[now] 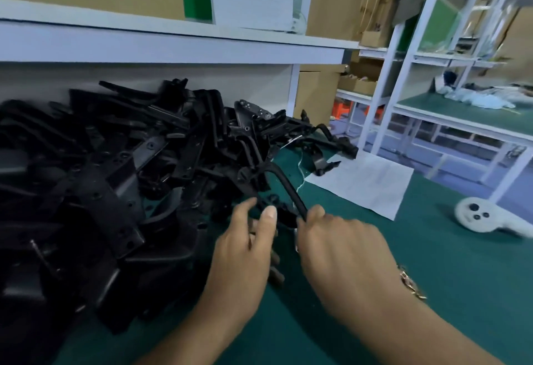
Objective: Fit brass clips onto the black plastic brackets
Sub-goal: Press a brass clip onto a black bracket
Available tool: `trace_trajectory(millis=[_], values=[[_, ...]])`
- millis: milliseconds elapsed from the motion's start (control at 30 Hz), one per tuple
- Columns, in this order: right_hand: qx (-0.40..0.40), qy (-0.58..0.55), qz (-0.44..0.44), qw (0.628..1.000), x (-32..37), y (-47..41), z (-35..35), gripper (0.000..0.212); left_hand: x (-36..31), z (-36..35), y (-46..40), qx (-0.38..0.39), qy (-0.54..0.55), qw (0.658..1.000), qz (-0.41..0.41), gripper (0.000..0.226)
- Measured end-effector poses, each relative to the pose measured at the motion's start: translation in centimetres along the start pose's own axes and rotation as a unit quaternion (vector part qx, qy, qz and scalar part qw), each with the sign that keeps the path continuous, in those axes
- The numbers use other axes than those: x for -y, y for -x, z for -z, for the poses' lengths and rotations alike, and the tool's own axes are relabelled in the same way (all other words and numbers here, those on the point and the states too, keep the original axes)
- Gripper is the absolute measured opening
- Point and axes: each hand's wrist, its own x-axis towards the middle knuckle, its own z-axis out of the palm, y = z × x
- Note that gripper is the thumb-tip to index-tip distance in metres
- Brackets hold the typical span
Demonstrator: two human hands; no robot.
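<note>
Both hands grasp one black bracket (pixel 284 191) just beside the bracket pile (pixel 101 177): left hand (pixel 245 249) pinching, right hand (pixel 340 246) gripping its arm. Better hold it steady before clipping; no brass clip is visible.

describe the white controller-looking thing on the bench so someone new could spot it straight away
On the green-topped workbench, look right, past the sheet of white paper and away from the big heap of black plastic brackets. The rounded white plastic handheld device lies alone there by the right edge. It is the only pale object with small dark buttons on its face.
</note>
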Motion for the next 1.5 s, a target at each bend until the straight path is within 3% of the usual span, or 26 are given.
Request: trace_trajectory(millis=[67, 133, 200, 233, 267, 333, 400, 467, 533, 633, 733, 767, 867, 1000, 1133, 1233, 1267, 1333, 1400, 1433, 1500], values=[[0.001, -0.038, 0.022, 0.999, 1.6, 2.4, 0.2, 0.034, 0.1, -0.2, -0.1, 0.034, 0.055, 0.997, 0.04, 0.077], [0.007, -0.053, 0.083, 0.995, 3.1, 3.8, -0.3, 0.025, 0.4, -0.4, -0.1, 0.041, 0.112, 0.992, 0.041, 0.052], [0.025, -0.063, 0.144, 0.987, 2.4, 3.5, -0.4, 0.033, 0.0, -0.3, 0.0, 0.02, 0.144, 0.989, 0.02, 0.012], [0.038, -0.115, 0.165, 0.979, 1.1, 2.5, -0.1, 0.038, 0.1, -0.2, -0.1, -0.005, 0.148, 0.989, 0.013, 0.006], [0.073, -0.203, 0.17, 0.962, -0.4, 1.2, 0.4, 0.04, 0.1, -0.2, -0.2, -0.029, 0.141, 0.99, 0.008, 0.017], [0.137, -0.394, 0.094, 0.904, -4.1, -1.3, 0.5, 0.036, 0.3, -0.2, -0.3, -0.045, 0.137, 0.989, 0.013, 0.029], [0.133, -0.484, 0.023, 0.864, -7.2, -3.4, -0.4, 0.027, 0.4, -0.3, -0.2, -0.024, 0.096, 0.995, 0.006, 0.027], [0.162, -0.467, 0.025, 0.869, -8.9, -4.0, -2.2, 0.023, 0.3, -0.4, 0.2, -0.006, 0.032, 0.999, -0.021, 0.011], [0.191, -0.416, 0.049, 0.888, -9.4, -3.8, -4.2, 0.039, 0.4, -0.5, 0.3, -0.01, -0.007, 0.999, -0.033, 0.028], [0.13, -0.391, 0.053, 0.91, -9.7, -4.0, -6.4, 0.041, 0.2, -0.4, 0.1, -0.01, 0.048, 0.999, 0.0, 0.021], [0.074, -0.408, 0.022, 0.91, -10.2, -4.4, -7.9, 0.031, 0.7, 0.0, -0.1, 0.004, 0.075, 0.997, 0.028, 0.079], [0.073, -0.413, 0.009, 0.908, -10.3, -4.5, -8.4, 0.03, 0.9, 0.1, -0.1, 0.005, 0.079, 0.997, 0.024, 0.08], [0.029, -0.423, -0.038, 0.905, -10.7, -4.6, -9.7, 0.022, 0.3, -0.2, 0.1, 0.0, 0.071, 0.998, -0.002, 0.049], [-0.052, -0.444, -0.083, 0.891, -11.0, -4.9, -10.1, 0.013, 0.0, -0.4, 0.3, 0.006, 0.045, 0.999, -0.017, 0.049], [0.032, -0.503, -0.065, 0.861, -10.9, -5.2, -10.5, 0.018, -0.1, -0.3, 0.1, 0.0, 0.013, 1.0, -0.018, 0.05], [0.119, -0.586, -0.03, 0.801, -11.6, -5.1, -10.0, 0.032, 0.1, -0.3, 0.8, 0.012, -0.025, 0.999, -0.017, 0.05], [0.12, -0.578, -0.024, 0.807, -11.9, -5.0, -9.9, 0.036, -0.3, -0.5, 0.0, 0.015, -0.038, 0.999, -0.019, 0.046], [0.071, -0.51, -0.042, 0.856, -12.7, -4.9, -9.5, 0.038, -0.3, -0.9, -1.0, 0.012, -0.061, 0.998, -0.027, 0.02], [0.021, -0.437, -0.061, 0.897, -13.8, -4.7, -8.5, 0.037, -0.6, -1.3, -1.8, 0.002, -0.07, 0.997, -0.02, 0.042], [0.027, -0.415, -0.055, 0.908, -14.5, -4.5, -8.0, 0.037, -0.6, -1.3, -1.4, 0.003, -0.108, 0.993, -0.055, 0.05], [0.108, -0.366, -0.023, 0.924, -15.2, -4.1, -7.2, 0.029, -1.0, -1.4, 0.2, 0.007, -0.21, 0.971, -0.117, 0.058]])
